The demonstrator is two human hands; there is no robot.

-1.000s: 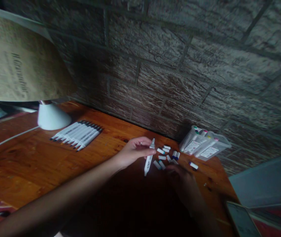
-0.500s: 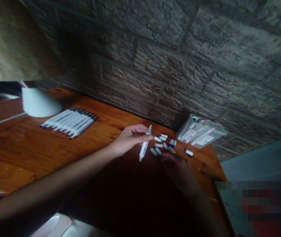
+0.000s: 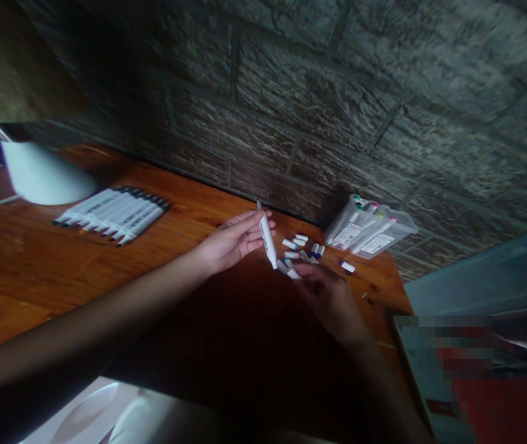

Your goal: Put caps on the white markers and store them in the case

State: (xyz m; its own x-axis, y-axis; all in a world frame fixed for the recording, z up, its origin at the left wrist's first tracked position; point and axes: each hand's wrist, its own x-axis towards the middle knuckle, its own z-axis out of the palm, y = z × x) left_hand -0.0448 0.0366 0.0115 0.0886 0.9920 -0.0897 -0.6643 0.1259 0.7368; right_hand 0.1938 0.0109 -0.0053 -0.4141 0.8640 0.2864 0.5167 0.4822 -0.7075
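My left hand (image 3: pixel 233 242) pinches a white marker (image 3: pixel 268 237), which is held tilted above the table with its lower end pointing at the caps. No cap shows on that lower end. Between the thumb and fingers of my right hand (image 3: pixel 331 296) is a white marker cap (image 3: pixel 294 273), close to the marker's lower tip; the fingertips are in shadow. Just beyond my right hand, several loose caps (image 3: pixel 315 250) lie scattered on the wood, some with blue or teal ends.
A row of white markers (image 3: pixel 113 213) lies on the wooden table (image 3: pixel 189 213) at left, beside a lamp (image 3: pixel 44 172). Clear plastic holders (image 3: pixel 369 228) with several markers stand against the brick wall (image 3: pixel 263 123). One separate cap (image 3: pixel 347 267) lies near the table's right side.
The marker in my left hand has been tilted the other way, its lower end swinging right toward my right hand. My right hand has closed on a cap and lifted it toward the marker.
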